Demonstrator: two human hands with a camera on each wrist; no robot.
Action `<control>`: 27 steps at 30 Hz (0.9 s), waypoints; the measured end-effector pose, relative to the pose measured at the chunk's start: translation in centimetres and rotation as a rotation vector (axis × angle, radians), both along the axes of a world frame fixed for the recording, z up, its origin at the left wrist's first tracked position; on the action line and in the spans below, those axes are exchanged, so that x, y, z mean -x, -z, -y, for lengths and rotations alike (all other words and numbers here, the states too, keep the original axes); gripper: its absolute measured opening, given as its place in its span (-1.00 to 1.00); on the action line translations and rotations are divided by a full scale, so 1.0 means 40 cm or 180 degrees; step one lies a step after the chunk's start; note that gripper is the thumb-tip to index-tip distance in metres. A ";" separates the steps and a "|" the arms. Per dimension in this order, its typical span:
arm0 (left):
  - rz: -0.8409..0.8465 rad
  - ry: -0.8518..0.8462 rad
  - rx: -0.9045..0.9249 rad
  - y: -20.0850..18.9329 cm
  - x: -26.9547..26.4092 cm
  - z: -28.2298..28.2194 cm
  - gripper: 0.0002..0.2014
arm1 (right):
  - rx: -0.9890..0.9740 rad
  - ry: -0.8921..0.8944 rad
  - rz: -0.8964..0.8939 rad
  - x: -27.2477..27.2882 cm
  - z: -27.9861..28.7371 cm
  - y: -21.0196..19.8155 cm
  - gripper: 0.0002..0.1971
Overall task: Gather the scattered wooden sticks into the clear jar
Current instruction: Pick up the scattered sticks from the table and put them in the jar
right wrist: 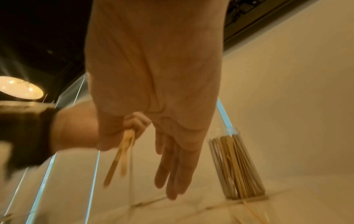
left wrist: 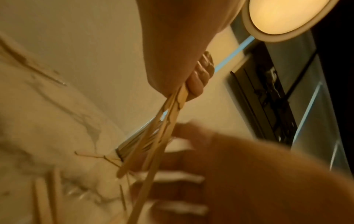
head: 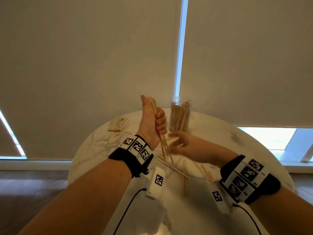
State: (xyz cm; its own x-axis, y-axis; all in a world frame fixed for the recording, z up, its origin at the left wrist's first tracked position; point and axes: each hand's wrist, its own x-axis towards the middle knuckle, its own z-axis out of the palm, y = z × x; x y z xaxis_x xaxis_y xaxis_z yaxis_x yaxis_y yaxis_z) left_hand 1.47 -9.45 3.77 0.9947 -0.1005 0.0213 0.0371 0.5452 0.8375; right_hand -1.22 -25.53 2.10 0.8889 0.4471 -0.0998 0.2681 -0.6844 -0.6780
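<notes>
My left hand [head: 155, 122] grips a bundle of wooden sticks [head: 160, 126] upright above the round marble table [head: 94, 145]; the same sticks [left wrist: 162, 130] fan out below its curled fingers [left wrist: 199, 80]. My right hand [head: 183, 145] hovers blurred just right of the bundle's lower ends, its fingers [right wrist: 172, 169] straight and holding nothing. A clear jar [head: 180, 114] packed with sticks stands behind both hands, and shows as the jar [right wrist: 235, 168] in the right wrist view. Several loose sticks [head: 176, 168] lie scattered on the table under the hands.
A small packet of sticks [head: 118, 124] lies at the table's far left. Pale roller blinds [head: 84, 65] hang behind the table, with a bright window strip [head: 181, 48] between them. Wrist camera cables [head: 128, 206] trail toward me.
</notes>
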 end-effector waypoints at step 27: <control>-0.0084 -0.0271 0.0539 0.018 -0.008 0.058 -0.75 | -0.0540 0.0298 -0.0409 0.018 -0.052 0.024 -0.58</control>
State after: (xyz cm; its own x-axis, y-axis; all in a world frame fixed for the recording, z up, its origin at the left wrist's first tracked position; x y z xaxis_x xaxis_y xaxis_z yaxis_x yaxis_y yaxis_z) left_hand 1.81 -11.76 3.05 0.9999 -0.0132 0.0047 0.0055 0.6803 0.7329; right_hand -1.95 -23.43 1.16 0.9122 0.3832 -0.1453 0.1128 -0.5756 -0.8099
